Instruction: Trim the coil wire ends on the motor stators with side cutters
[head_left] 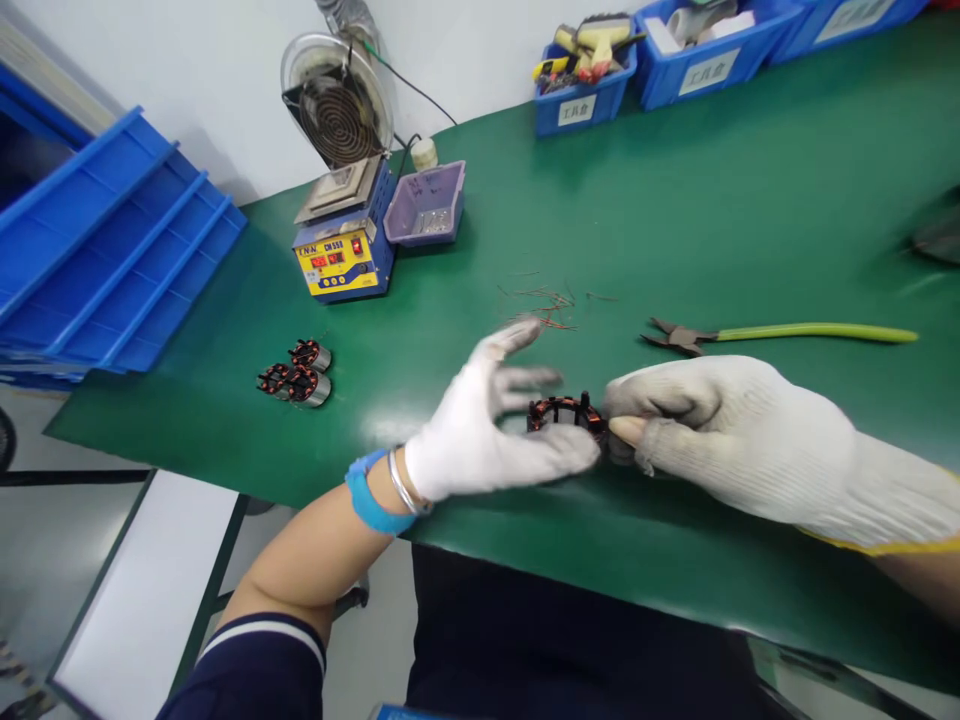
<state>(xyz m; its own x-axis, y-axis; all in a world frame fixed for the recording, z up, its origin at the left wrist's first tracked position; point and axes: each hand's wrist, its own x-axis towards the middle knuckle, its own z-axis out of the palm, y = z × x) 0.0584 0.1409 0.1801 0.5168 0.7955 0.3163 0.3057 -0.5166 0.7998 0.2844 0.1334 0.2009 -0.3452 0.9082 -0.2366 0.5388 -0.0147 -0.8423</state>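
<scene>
Both my hands wear white gloves and meet over a small black stator with copper windings point(564, 412) on the green table point(675, 230). My left hand point(491, 420) cups it from the left: thumb under its near edge, upper fingers spread loosely above it. My right hand point(720, 435) is closed in a pinch on the stator's right side, a bare fingertip showing through the glove. Green-handled cutting pliers point(757, 335) lie just beyond my right hand. Cut copper wire scraps point(551, 300) are scattered behind the stator.
Three more wound stators point(296, 372) sit at the left. A solder pot with a yellow panel point(341, 255) and a purple tray point(427, 205) stand behind them. Blue crates point(97, 240) stack at far left; blue bins point(581, 85) line the back edge.
</scene>
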